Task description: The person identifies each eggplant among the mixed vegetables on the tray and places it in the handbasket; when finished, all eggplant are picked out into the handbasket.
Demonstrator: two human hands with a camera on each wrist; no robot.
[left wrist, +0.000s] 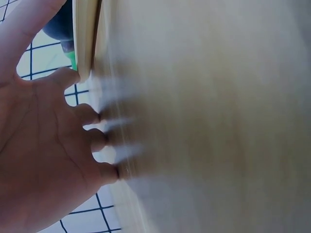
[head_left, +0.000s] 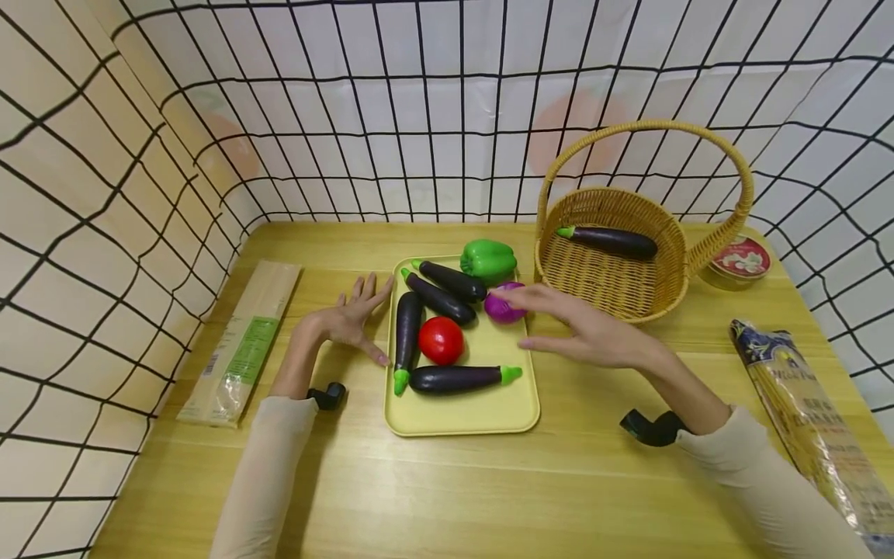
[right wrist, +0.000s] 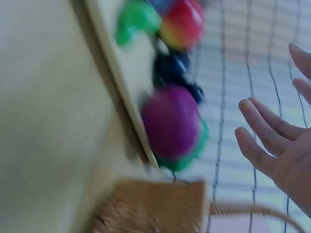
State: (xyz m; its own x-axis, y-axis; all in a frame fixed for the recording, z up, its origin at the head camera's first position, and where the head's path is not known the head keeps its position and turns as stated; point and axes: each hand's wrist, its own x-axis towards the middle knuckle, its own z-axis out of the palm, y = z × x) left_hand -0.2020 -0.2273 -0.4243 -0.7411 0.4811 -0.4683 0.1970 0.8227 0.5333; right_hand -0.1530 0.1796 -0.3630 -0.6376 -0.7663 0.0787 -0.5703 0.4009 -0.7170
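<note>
A yellow tray (head_left: 468, 419) holds several dark eggplants (head_left: 457, 379), a red tomato (head_left: 441, 341), a green bell pepper (head_left: 488, 260) and a round purple vegetable (head_left: 504, 304). Beside the tray's left edge, my left hand (head_left: 349, 317) spreads its fingers; in the left wrist view the index fingertip (left wrist: 73, 76) appears at the tray's rim, though contact is hard to tell. Over the tray's right edge reaches my right hand (head_left: 583, 326), its fingers extended and holding nothing. It partly covers the purple vegetable in the head view; in the right wrist view a gap separates them.
A wicker basket (head_left: 608, 291) with a tall handle stands behind my right hand, one eggplant (head_left: 611, 241) inside. A round tin (head_left: 739, 262) sits beside it. Packaged noodles (head_left: 240, 341) lie left, another noodle bag (head_left: 803, 411) right. Black grid mesh (head_left: 433, 132) encloses the table.
</note>
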